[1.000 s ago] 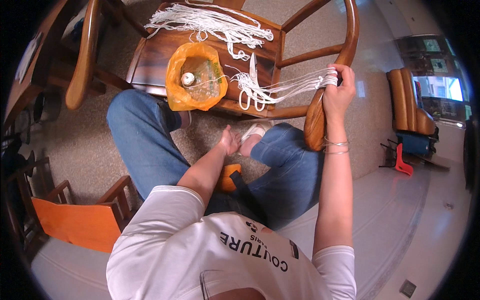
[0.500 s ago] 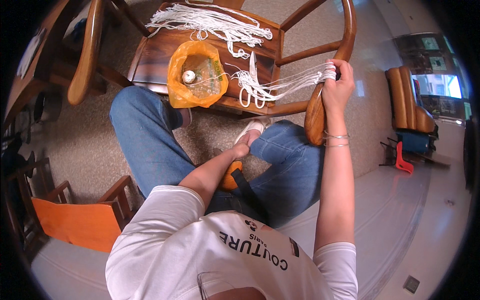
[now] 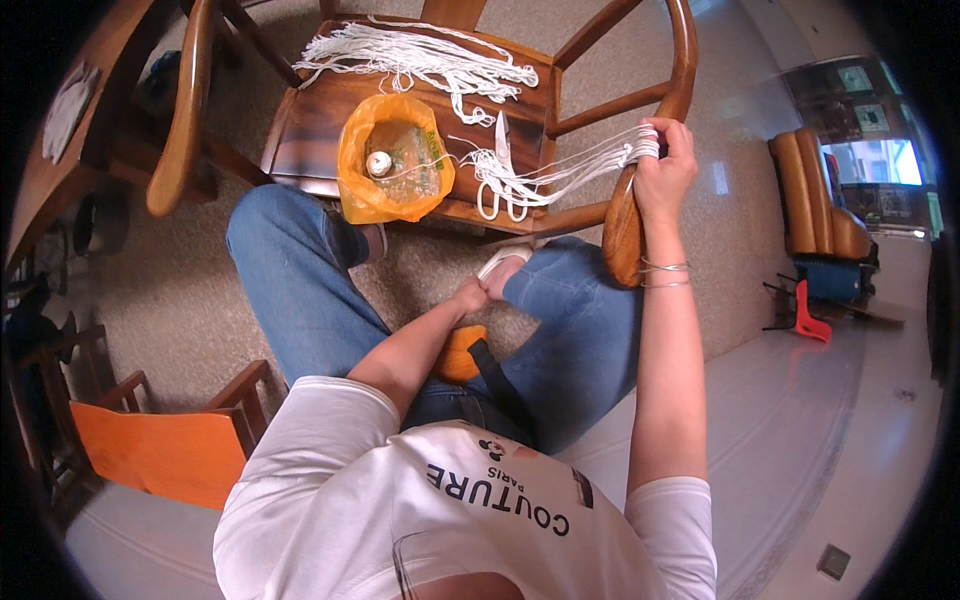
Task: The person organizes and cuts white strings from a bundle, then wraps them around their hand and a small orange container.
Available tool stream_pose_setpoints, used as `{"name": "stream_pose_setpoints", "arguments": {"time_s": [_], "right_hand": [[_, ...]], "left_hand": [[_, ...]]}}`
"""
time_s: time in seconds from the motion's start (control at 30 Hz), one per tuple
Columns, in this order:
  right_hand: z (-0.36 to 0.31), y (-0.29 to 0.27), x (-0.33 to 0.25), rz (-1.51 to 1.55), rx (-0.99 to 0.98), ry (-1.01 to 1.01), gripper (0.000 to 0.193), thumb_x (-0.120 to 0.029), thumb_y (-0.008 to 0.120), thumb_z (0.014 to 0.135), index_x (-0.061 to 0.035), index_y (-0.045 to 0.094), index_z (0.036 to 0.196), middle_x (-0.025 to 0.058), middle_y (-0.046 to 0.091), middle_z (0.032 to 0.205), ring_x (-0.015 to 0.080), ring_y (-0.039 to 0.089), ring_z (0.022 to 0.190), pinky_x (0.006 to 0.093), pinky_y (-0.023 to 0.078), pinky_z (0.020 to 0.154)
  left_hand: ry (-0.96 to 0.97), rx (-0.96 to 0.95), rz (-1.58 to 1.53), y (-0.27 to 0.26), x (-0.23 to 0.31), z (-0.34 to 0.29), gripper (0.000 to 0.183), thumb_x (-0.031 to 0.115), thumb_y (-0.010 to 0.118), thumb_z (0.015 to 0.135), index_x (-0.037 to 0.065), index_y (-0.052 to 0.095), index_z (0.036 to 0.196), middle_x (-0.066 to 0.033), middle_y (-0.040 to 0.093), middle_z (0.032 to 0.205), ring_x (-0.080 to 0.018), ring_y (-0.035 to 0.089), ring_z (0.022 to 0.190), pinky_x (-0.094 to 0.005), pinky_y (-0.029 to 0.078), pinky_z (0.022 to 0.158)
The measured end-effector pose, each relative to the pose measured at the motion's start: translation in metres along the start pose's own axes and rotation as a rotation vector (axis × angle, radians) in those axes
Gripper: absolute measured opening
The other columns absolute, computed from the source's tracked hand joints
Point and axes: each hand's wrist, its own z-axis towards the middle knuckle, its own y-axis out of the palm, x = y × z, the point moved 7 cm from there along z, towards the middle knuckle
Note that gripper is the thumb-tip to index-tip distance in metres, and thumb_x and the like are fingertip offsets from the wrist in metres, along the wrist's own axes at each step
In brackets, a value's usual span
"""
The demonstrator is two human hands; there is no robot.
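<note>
My right hand [image 3: 664,175] is closed at the curved wooden armrest [image 3: 622,245] of a chair, gripping white cords [image 3: 580,178] looped there. The strands run left to a loose heap on the chair seat [image 3: 300,135]. White-handled scissors [image 3: 503,150] lie across the seat, partly under the strands. An orange plastic bag [image 3: 350,170] stands open at the front of the seat, with a white ball of cord [image 3: 378,164] in it and one thread leading out. My left hand [image 3: 472,293] is down by my foot, touching around the ankle and white shoe [image 3: 505,262]; its fingers are mostly hidden.
A bundle of white cords [image 3: 420,60] lies across the back of the seat. Another curved armrest [image 3: 178,130] rises at left. An orange-backed chair [image 3: 160,450] stands behind at left. Farther right are a brown leather sofa [image 3: 812,195] and a red chair [image 3: 810,315].
The whole view has shifted slightly. Both hands keep their places, the right one still on the cords at the armrest.
</note>
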Motion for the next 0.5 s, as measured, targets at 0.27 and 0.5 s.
{"name": "stream_pose_setpoints", "arguments": {"time_s": [0.27, 0.5], "right_hand": [[0.002, 0.000, -0.001, 0.019, 0.018, -0.001, 0.004, -0.008, 0.063, 0.077, -0.0049, 0.060, 0.077, 0.0074, 0.057, 0.074, 0.0249, 0.054, 0.074, 0.0340, 0.042, 0.069], [0.002, -0.003, -0.001, 0.045, 0.021, -0.015, 0.005, -0.010, 0.064, 0.077, -0.0063, 0.060, 0.076, 0.0069, 0.056, 0.073, 0.0249, 0.053, 0.075, 0.0350, 0.039, 0.069]], "left_hand": [[-0.032, -0.013, 0.014, -0.014, -0.001, -0.028, 0.024, 0.013, 0.054, 0.076, 0.004, 0.064, 0.095, -0.0189, 0.064, 0.098, -0.0318, 0.060, 0.095, -0.0369, 0.046, 0.081], [0.087, -0.130, -0.060, -0.020, -0.004, -0.052, 0.021, 0.006, 0.054, 0.079, 0.003, 0.059, 0.099, -0.0102, 0.060, 0.092, -0.0208, 0.056, 0.089, -0.0305, 0.045, 0.080]]}}
